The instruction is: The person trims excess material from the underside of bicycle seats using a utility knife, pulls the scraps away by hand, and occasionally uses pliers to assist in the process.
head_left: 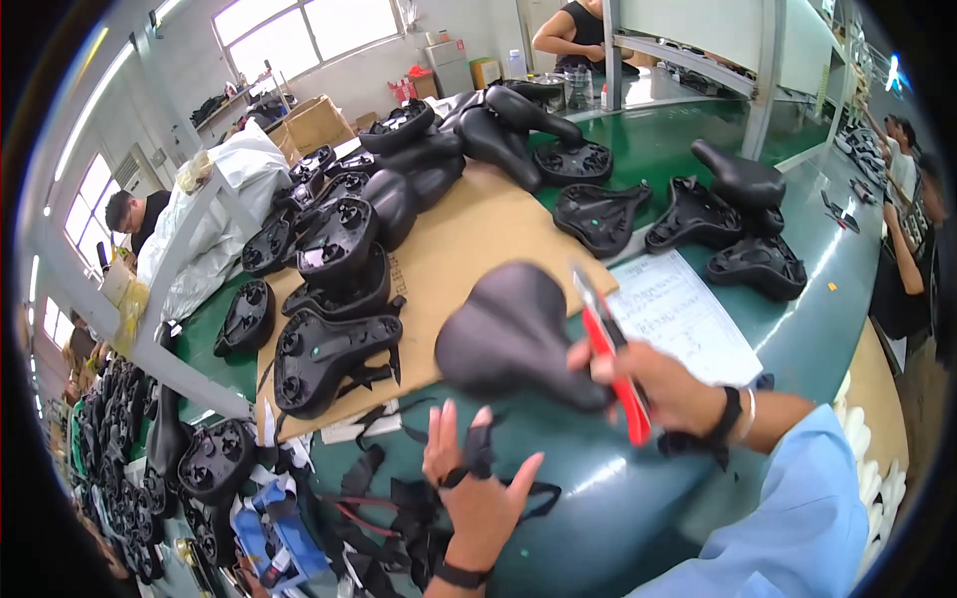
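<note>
My right hand (648,384) grips a tool with red handles (610,349) and also holds the narrow end of a black bicycle saddle (513,334), which is tilted up off the green table (618,498). My left hand (477,478) is spread open just below the saddle, with a black strip scrap (477,453) lying across its fingers. Below and left of that hand lies a heap of black trimmed scraps (389,518).
Many black saddles (344,259), several upside down, are piled on a brown cardboard sheet (469,239). Three more saddles (738,224) and a white printed paper (683,314) lie to the right. A rack of saddles (150,468) stands at left. Other people work around the table.
</note>
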Motion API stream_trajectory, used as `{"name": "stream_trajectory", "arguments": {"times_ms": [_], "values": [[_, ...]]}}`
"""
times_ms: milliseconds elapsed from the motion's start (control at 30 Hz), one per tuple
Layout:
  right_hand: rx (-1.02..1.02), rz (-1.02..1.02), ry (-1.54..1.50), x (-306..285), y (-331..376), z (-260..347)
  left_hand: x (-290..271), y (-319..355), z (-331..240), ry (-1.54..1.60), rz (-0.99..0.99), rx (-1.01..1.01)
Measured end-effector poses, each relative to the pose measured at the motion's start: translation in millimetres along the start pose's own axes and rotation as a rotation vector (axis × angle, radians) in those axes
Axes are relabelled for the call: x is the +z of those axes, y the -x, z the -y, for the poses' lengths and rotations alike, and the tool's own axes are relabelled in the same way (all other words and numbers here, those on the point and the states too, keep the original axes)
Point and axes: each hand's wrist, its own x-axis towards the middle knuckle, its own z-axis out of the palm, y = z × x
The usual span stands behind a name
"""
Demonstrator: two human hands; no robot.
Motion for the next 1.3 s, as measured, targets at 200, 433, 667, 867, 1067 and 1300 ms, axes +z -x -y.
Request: {"name": "stream_trajectory", "arguments": {"times_ms": [200, 433, 667, 867, 1067, 1300], "values": [[-0.004, 0.053, -0.009, 9, 104, -19, -5, 25, -12, 0.353, -0.078, 0.024], [-0.122, -0.18, 0.49, -34, 127, -92, -35, 60, 4, 1.183, 0.153, -1.103], [-0.79, 0.152, 1.578, -43, 118, -98, -51, 50, -11, 0.861, 0.327, -1.029], [-0.644, 0.267, 1.736, -42, 122, -98, -55, 32, -24, 0.859, 0.443, -0.848], [-0.256, -0.047, 1.263, 0, 178, -162, -50, 78, -25, 0.897, 0.087, -0.978], [-0.511, -0.231, 1.154, -7, 189, -145, -65, 111, -34, 0.918, -0.007, -1.017]]}}
